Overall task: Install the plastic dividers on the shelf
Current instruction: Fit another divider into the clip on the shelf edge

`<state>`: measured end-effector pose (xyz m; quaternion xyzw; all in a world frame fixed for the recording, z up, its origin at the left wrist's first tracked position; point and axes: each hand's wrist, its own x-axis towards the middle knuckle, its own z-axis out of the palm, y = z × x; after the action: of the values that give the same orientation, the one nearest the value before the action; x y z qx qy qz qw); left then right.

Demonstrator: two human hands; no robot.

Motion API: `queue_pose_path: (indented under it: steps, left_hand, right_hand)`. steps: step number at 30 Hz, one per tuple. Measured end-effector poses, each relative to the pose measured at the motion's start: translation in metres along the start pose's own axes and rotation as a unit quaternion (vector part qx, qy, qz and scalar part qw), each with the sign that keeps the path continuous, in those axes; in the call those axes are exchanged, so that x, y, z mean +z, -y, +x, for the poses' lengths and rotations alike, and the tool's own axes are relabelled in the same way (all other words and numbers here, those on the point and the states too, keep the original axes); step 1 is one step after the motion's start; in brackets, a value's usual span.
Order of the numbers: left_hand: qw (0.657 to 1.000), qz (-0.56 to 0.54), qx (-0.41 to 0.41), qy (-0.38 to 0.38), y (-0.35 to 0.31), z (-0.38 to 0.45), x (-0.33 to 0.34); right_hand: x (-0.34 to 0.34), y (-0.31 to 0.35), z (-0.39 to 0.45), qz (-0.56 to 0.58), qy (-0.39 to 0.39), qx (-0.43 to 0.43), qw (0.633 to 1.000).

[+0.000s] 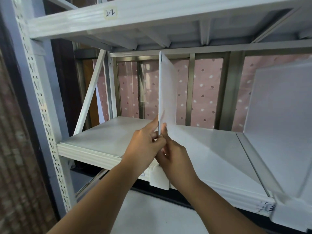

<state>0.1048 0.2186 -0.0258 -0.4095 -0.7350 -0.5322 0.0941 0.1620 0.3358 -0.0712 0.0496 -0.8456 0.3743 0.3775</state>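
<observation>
A translucent white plastic divider (167, 92) stands upright on edge on the white metal shelf (108, 137), running front to back. My left hand (145, 146) pinches its near lower edge from the left, and my right hand (173, 157) grips the same edge from the right. A white plastic clip (158, 179) sits on the shelf's front lip just below my hands. A second white divider (280, 125) stands upright at the right end of the shelf.
The upper shelf beam (152, 16) carries a label reading 2-2. A perforated white upright post (43, 107) frames the left side. Behind the shelf are metal window bars (190, 88) and a pink patterned curtain. The pale floor (152, 213) lies below.
</observation>
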Motion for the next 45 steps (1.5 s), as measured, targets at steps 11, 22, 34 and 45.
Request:
queue_pose_path:
  steps: [11, 22, 34, 45]
  left_hand:
    - [0.999, 0.042, -0.017, -0.012, 0.012, -0.011, 0.011]
    - [0.996, -0.081, -0.038, 0.001, 0.023, -0.038, 0.014]
    - [0.848, -0.368, -0.286, -0.251, 0.073, -0.138, 0.086]
    - [0.641, -0.692, -0.302, -0.134, 0.063, -0.113, 0.116]
  right_hand:
    - [0.004, 0.000, -0.013, 0.071, -0.022, 0.011, 0.997]
    - [-0.016, -0.007, -0.008, 0.060, 0.096, 0.126, 0.985]
    - [-0.061, -0.037, -0.003, -0.027, 0.253, 0.158, 0.954]
    - [-0.050, -0.032, -0.005, -0.196, 0.292, 0.080, 0.933]
